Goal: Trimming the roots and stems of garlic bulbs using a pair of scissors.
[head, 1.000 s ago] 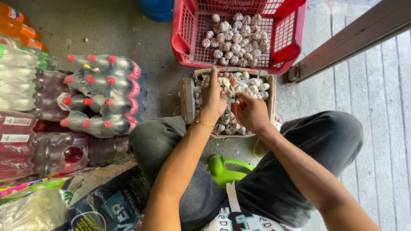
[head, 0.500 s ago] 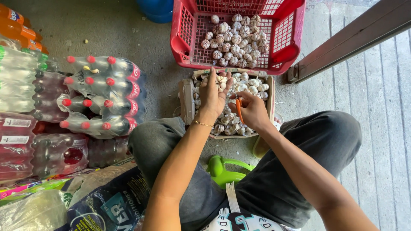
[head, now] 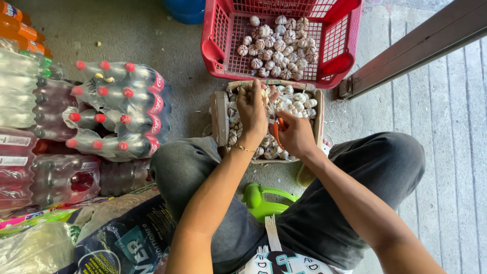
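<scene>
My left hand (head: pixel 252 110) is raised over an open cardboard box (head: pixel 220 119) and grips a garlic bulb (head: pixel 262 94) at its fingertips. Right beside it, my right hand (head: pixel 296 135) holds a small orange-handled cutter (head: pixel 276 130), its tip pointing toward the bulb. The box holds several loose garlic bulbs (head: pixel 300 104). Just beyond it stands a red plastic basket (head: pixel 213 50) with a pile of cleaner garlic bulbs (head: pixel 276 48). My knees in dark trousers flank the box.
Shrink-wrapped packs of red-capped soda bottles (head: pixel 116 109) lie at the left, with orange bottles (head: pixel 20 28) behind them. A green plastic object (head: pixel 264 203) sits between my legs. Printed bags (head: pixel 127 238) lie at lower left; a metal door rail (head: pixel 416 48) runs at right.
Both hands stayed over the box. The orange cutter came into sight in my right hand and now sits closer to the bulb in my left hand.
</scene>
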